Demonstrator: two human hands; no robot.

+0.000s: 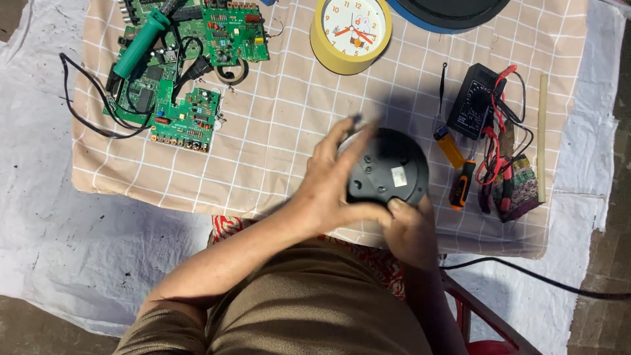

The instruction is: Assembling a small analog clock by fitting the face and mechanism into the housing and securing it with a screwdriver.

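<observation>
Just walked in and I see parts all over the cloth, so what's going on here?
A person holds a round black clock back with both hands: the left hand across its left side, the right hand at its lower edge. A yellow clock face lies above, green circuit boards to the left, and screwdrivers beside a multimeter to the right.

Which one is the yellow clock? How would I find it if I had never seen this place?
Start at the checked beige cloth and go to its far edge, in the middle. There, right of the green circuit boards, lies the yellow clock. It is the only round thing showing a white face with orange pointers; the round black thing in the hands shows none.
</observation>
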